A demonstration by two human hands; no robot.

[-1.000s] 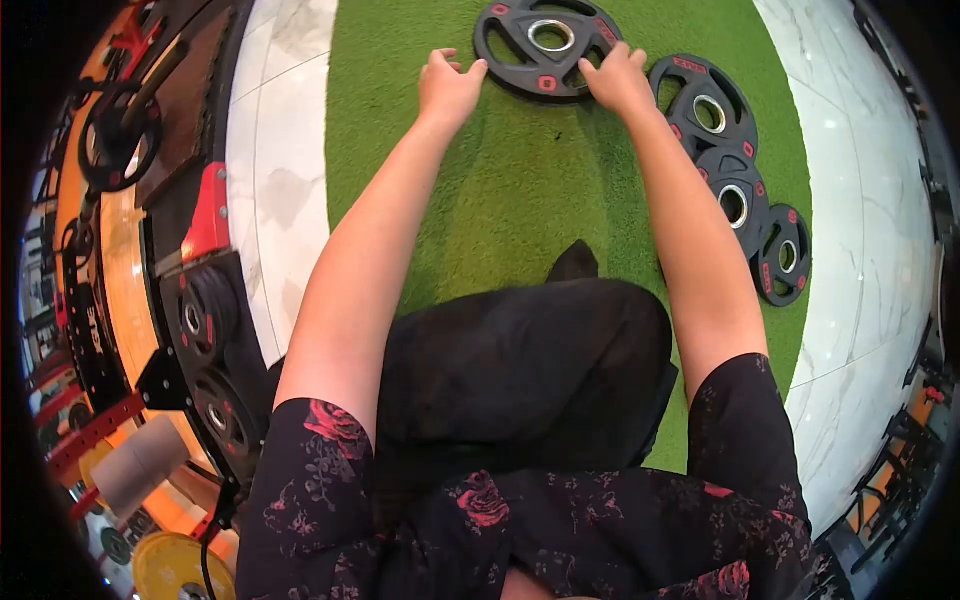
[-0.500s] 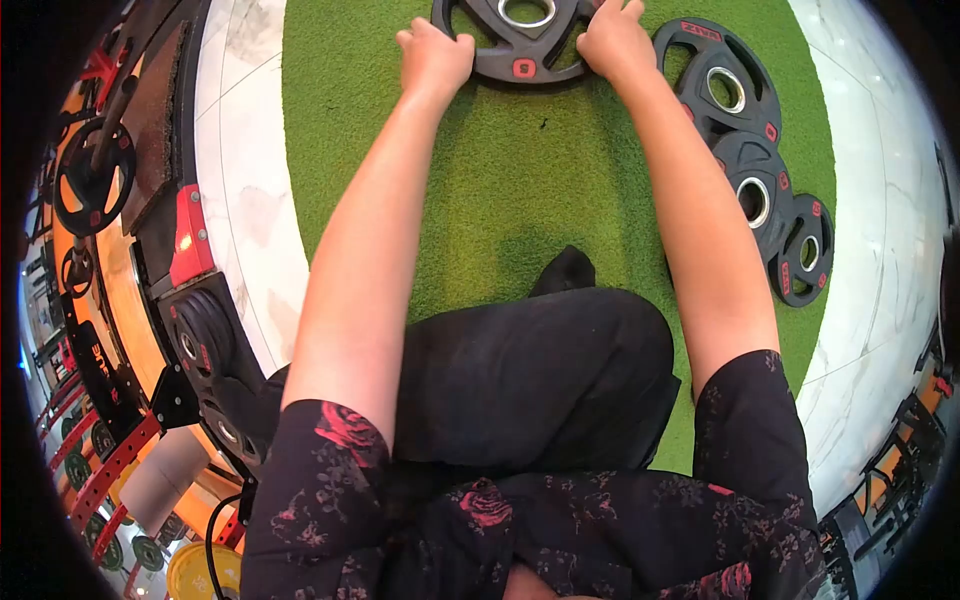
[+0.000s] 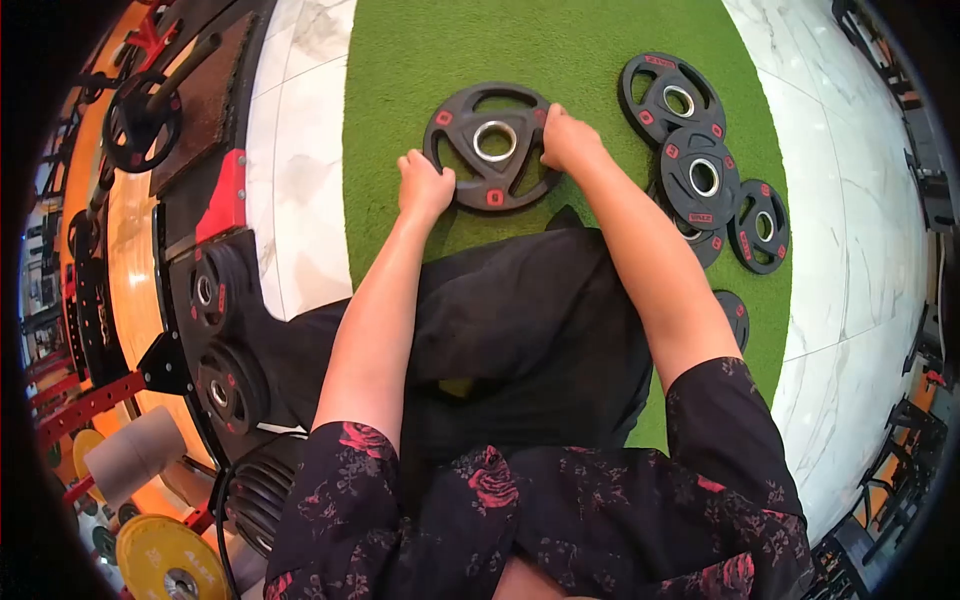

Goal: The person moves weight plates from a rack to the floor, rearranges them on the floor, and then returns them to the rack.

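A black weight plate (image 3: 494, 198) with red marks and a metal centre ring is between my two hands, over the green turf. My left hand (image 3: 426, 186) grips its left rim, fingers wrapped round the edge. On the upper right rim, my right hand (image 3: 570, 138) is closed round the edge beside a cut-out. Part of each hand's fingers is hidden by the plate. Whether the plate touches the turf cannot be made out.
Several black plates (image 3: 690, 215) lie on the green turf (image 3: 400, 60) at the right, some overlapping. More plates (image 3: 232, 388) hang on a rack at the left. A yellow plate (image 3: 150, 555) stands lower left. Marble floor (image 3: 815, 220) borders the turf.
The held plate and both hands appear lower in view, nearer my body. The camera view has shifted, so more of the plates at the right and the rack at the left shows.
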